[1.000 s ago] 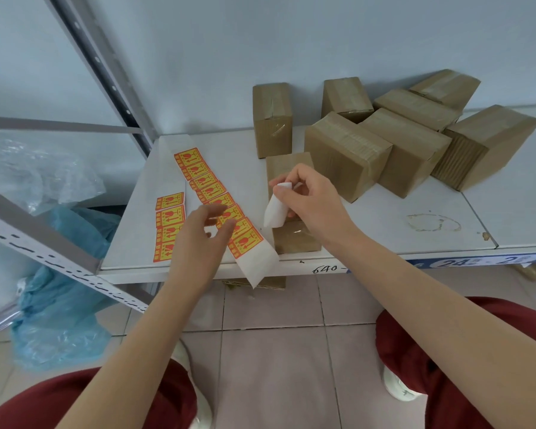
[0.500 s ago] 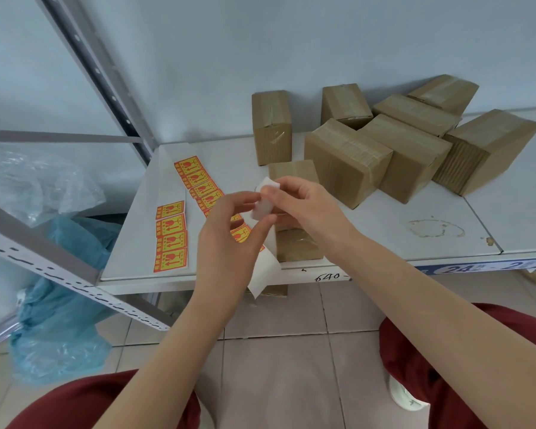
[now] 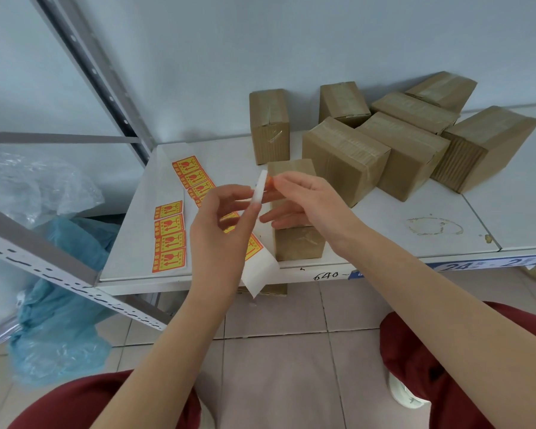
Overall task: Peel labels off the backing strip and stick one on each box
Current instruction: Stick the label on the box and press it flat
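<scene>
A small white piece of backing point(image 3: 258, 190) with a label on it is held edge-on above the shelf between both hands. My left hand point(image 3: 220, 230) pinches its lower part. My right hand point(image 3: 307, 205) pinches an orange label corner at its top. Below them a long backing strip point(image 3: 260, 267) of yellow-orange labels runs across the white shelf point(image 3: 384, 230) and hangs over the front edge. A short strip of labels point(image 3: 169, 236) lies at the left. A small brown box point(image 3: 297, 239) stands just behind my hands, partly hidden.
Several taped cardboard boxes point(image 3: 412, 150) are heaped at the back right, and one box point(image 3: 270, 126) stands upright behind. Grey metal rack struts point(image 3: 37, 258) cross the left. Blue and clear plastic bags point(image 3: 59, 305) lie on the tiled floor below.
My left hand rose from the strip on the shelf to meet my right hand. The white piece now stands edge-on between both hands, with an orange corner showing at its top.
</scene>
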